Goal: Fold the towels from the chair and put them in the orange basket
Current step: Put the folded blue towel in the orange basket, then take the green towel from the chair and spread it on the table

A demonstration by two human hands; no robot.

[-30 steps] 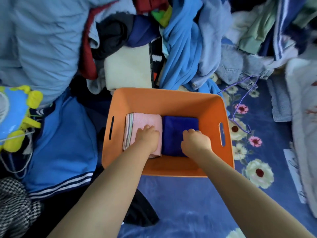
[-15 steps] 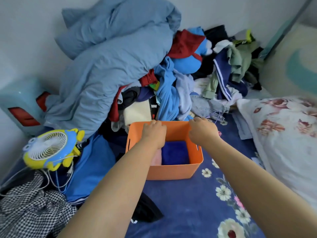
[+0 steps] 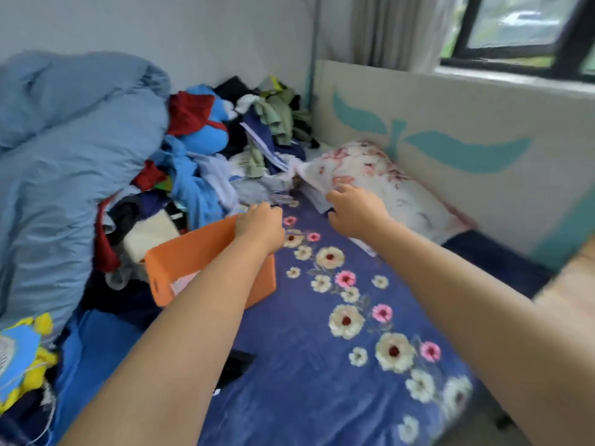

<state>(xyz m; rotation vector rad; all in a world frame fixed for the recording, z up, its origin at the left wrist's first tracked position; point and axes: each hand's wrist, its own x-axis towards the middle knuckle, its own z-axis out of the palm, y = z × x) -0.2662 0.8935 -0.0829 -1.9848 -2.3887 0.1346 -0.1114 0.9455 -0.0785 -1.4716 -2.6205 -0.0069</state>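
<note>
Both hands out: left hand point(image 3: 259, 225) gripping orange basket point(image 3: 193, 255) rim, right hand point(image 3: 355, 212) loosely curled, empty.

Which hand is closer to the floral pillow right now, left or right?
Right. The right hand is at the near corner of the floral pillow, seemingly touching it. The left hand is farther off, at the far rim of the orange basket.

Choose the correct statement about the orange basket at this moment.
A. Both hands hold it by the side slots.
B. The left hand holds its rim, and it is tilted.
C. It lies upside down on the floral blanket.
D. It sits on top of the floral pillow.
B: the left hand grips the far rim of the orange basket, which sits tilted, while the right hand is apart from it near the floral pillow.
</note>
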